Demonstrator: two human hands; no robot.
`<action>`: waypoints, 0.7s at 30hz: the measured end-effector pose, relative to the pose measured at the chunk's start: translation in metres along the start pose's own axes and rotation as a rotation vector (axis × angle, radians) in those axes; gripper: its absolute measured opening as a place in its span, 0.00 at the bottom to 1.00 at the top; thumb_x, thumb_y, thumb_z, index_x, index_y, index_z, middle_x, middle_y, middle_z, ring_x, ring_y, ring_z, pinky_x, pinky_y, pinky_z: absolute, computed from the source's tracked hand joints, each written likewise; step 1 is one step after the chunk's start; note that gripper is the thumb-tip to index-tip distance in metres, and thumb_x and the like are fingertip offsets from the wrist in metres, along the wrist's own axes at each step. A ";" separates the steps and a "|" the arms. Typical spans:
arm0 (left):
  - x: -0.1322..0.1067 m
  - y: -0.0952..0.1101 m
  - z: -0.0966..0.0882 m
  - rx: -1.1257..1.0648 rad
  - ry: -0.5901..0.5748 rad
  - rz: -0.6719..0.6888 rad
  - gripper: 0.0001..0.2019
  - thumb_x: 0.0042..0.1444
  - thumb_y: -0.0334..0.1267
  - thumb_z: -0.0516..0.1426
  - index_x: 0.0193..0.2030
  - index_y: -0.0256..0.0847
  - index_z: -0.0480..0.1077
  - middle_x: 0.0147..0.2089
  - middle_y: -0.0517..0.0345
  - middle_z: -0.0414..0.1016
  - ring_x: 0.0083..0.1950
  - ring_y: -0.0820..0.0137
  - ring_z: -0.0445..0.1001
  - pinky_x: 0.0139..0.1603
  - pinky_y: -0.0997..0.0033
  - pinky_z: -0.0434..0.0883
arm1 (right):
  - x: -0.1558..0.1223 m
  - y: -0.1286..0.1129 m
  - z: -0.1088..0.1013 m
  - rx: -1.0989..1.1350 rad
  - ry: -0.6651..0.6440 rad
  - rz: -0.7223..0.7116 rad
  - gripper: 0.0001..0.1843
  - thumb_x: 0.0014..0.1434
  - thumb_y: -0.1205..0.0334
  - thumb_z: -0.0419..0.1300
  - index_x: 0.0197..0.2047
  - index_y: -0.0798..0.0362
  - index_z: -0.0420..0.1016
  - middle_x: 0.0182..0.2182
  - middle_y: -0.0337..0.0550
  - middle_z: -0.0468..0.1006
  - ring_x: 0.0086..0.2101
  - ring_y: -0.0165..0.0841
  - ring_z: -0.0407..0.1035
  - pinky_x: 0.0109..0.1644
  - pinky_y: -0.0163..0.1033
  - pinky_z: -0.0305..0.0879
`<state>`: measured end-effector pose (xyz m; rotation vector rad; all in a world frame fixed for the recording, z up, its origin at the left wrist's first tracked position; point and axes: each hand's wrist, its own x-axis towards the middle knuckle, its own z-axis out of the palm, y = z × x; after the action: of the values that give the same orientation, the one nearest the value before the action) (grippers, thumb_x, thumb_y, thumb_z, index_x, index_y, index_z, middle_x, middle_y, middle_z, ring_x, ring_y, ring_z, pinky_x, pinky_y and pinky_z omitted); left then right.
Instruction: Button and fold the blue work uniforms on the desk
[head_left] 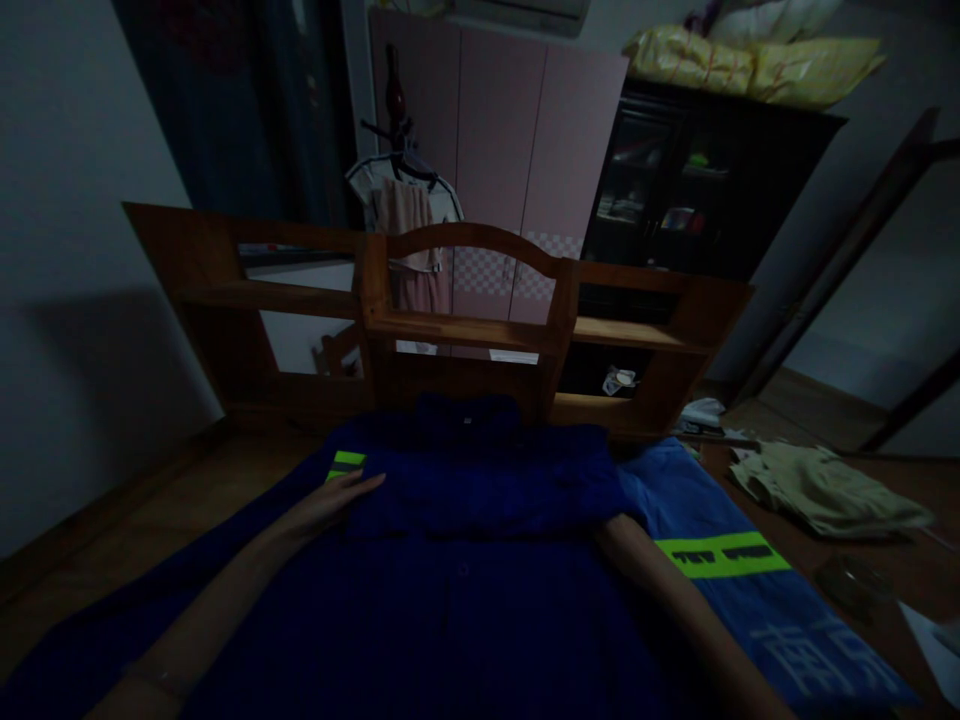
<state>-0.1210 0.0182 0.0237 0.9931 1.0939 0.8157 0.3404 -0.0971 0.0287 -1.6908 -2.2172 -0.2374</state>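
A dark blue work shirt [480,560] with neon yellow-green reflective stripes lies spread flat on a wooden surface before me. My left hand [330,500] rests flat on its left shoulder, fingers stretched out, beside a reflective stripe [346,462]. My right forearm [660,590] reaches under a folded part of the shirt near its right shoulder; that hand is hidden beneath the cloth. The right sleeve [750,580] lies out to the right with a stripe across it.
A wooden headboard with shelves [465,320] stands just beyond the shirt. A folded khaki garment [825,490] lies to the right. Behind are a pink wardrobe [517,150], a dark cabinet [690,180] and clothes on a hanger [405,210].
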 end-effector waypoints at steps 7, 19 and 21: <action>0.016 -0.010 -0.008 0.046 0.076 0.094 0.26 0.39 0.47 0.67 0.45 0.37 0.72 0.47 0.47 0.76 0.48 0.58 0.75 0.54 0.62 0.70 | -0.020 -0.002 -0.034 -0.189 0.182 0.114 0.23 0.59 0.65 0.51 0.58 0.53 0.61 0.52 0.54 0.67 0.50 0.43 0.65 0.51 0.47 0.63; 0.018 -0.012 -0.016 0.021 0.310 0.285 0.29 0.44 0.42 0.66 0.54 0.41 0.66 0.58 0.51 0.68 0.57 0.63 0.69 0.57 0.67 0.67 | -0.037 0.057 -0.003 -0.289 -0.007 -0.025 0.21 0.55 0.76 0.46 0.49 0.52 0.65 0.36 0.47 0.74 0.31 0.34 0.71 0.29 0.34 0.62; 0.021 -0.016 -0.022 0.042 0.268 0.267 0.30 0.44 0.42 0.66 0.55 0.41 0.66 0.57 0.50 0.69 0.55 0.63 0.70 0.56 0.66 0.67 | -0.039 0.058 0.000 -0.240 -0.087 -0.064 0.22 0.55 0.77 0.45 0.50 0.51 0.65 0.36 0.47 0.75 0.32 0.34 0.72 0.30 0.34 0.61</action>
<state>-0.1355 0.0370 -0.0014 1.1011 1.2251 1.1724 0.4046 -0.1161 0.0105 -1.7828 -2.3904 -0.4714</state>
